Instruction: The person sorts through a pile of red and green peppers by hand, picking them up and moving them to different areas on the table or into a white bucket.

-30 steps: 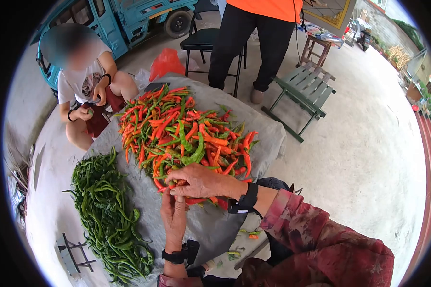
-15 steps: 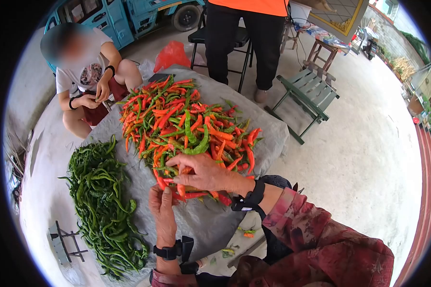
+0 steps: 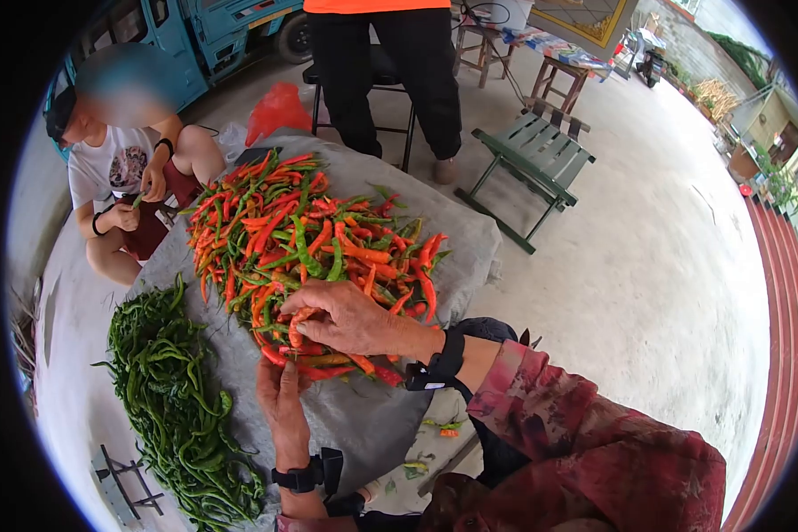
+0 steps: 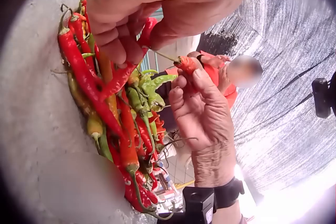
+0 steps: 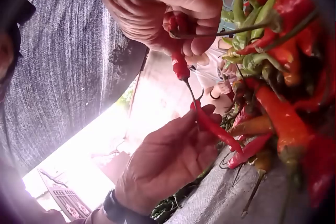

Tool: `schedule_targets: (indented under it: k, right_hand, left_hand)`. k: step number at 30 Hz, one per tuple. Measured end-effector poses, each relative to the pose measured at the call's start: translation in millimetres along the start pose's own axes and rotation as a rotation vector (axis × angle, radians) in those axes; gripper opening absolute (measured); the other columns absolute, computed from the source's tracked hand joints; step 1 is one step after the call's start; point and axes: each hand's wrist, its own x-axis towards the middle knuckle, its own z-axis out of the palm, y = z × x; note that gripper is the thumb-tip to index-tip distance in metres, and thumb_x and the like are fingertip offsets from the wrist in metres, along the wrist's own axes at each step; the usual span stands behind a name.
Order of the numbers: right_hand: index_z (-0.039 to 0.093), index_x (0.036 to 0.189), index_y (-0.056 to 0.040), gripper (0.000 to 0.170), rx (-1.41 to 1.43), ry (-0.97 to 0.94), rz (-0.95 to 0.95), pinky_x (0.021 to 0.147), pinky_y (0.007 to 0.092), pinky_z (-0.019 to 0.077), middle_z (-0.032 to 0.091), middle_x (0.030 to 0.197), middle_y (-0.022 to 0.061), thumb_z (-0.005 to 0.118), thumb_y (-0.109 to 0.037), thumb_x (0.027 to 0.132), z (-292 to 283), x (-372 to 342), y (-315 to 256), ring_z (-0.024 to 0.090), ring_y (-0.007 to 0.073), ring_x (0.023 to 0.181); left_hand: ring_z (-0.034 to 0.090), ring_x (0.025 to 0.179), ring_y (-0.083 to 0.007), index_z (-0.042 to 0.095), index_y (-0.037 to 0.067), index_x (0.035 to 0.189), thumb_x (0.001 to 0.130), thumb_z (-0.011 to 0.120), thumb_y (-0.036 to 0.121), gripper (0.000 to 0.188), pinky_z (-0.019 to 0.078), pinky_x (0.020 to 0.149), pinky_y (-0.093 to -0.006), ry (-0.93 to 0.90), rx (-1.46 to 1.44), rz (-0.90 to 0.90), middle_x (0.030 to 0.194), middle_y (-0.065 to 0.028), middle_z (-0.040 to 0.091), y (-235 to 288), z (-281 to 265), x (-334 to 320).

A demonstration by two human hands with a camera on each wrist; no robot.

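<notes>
At near edge of pepper pile [image 3: 324,239], left hand [image 3: 284,406] pinching red pepper [image 5: 212,127], right hand [image 3: 350,317] gripping red peppers [image 5: 178,50].

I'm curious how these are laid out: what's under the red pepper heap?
A grey sheet shows around the red pepper heap. What lies directly beneath the heap is covered by peppers and can't be seen.

An outdoor concrete yard, shown by the parked blue truck [image 3: 164,53] and potted plants [image 3: 780,186]

The left hand [image 3: 284,399] and right hand [image 3: 355,319] pinch with bent fingers [image 4: 113,48], close together.
</notes>
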Motion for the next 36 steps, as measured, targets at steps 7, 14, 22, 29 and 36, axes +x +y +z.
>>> schedule_targets:
  k: [7, 14, 22, 29, 36]
  right_hand:
    - [0.062, 0.104, -0.0016, 0.021, -0.067, 0.078, -0.011, 0.072, 0.0323, 0.0528, 0.067, 0.093, 0.0102, 0.065, -0.012, 0.086, -10.5, -1.2, -6.6, 0.068, 0.0210, 0.082]
    - [0.060, 0.099, -0.0009, 0.019, 0.200, 0.278, 0.157, 0.070, 0.0275, 0.0526, 0.061, 0.096, 0.0093, 0.060, 0.004, 0.081, -8.6, -1.1, -5.4, 0.065, 0.0182, 0.084]
    - [0.061, 0.092, -0.0028, 0.014, -0.221, 0.270, -0.005, 0.074, 0.0347, 0.0505, 0.061, 0.090, 0.0094, 0.065, 0.000, 0.079, -10.0, 0.6, -2.8, 0.062, 0.0271, 0.088]
    - [0.063, 0.090, -0.0039, 0.009, -0.331, 0.365, -0.028, 0.078, 0.0402, 0.0469, 0.062, 0.089, 0.0107, 0.066, -0.007, 0.082, -17.9, 7.9, 19.2, 0.057, 0.0322, 0.090]
    - [0.069, 0.100, -0.0093, 0.017, -0.721, 0.163, -0.157, 0.088, 0.0410, 0.0420, 0.061, 0.098, 0.0069, 0.063, -0.010, 0.084, -17.0, 16.0, 32.4, 0.053, 0.0273, 0.097]
  left_hand:
    - [0.060, 0.100, -0.0108, 0.051, 0.005, 0.128, 0.097, 0.053, 0.020, 0.034, 0.0508, 0.081, -0.0283, -0.041, 0.022, -0.013, 0.112, -0.0014, 0.061, -3.0, -0.9, 5.5]
    - [0.058, 0.077, -0.0090, 0.049, 0.002, 0.128, 0.097, 0.057, 0.019, 0.037, 0.0515, 0.067, -0.0247, 0.010, 0.027, 0.055, 0.096, -0.0038, 0.063, -7.5, -6.1, 5.3]
    - [0.062, 0.085, -0.0111, 0.048, 0.001, 0.131, 0.098, 0.055, 0.022, 0.040, 0.0527, 0.071, -0.0248, -0.004, 0.049, 0.010, 0.101, -0.0064, 0.064, -3.6, -2.9, 3.5]
    - [0.060, 0.082, -0.0107, 0.046, -0.001, 0.132, 0.098, 0.054, 0.019, 0.041, 0.0514, 0.072, -0.0251, -0.041, 0.098, 0.017, 0.101, -0.0069, 0.063, -10.2, -3.8, 3.5]
    - [0.058, 0.080, -0.0097, 0.049, -0.002, 0.122, 0.096, 0.055, 0.012, 0.030, 0.0503, 0.071, -0.0250, -0.024, 0.098, 0.035, 0.097, -0.0058, 0.061, -14.3, -1.9, 0.4]
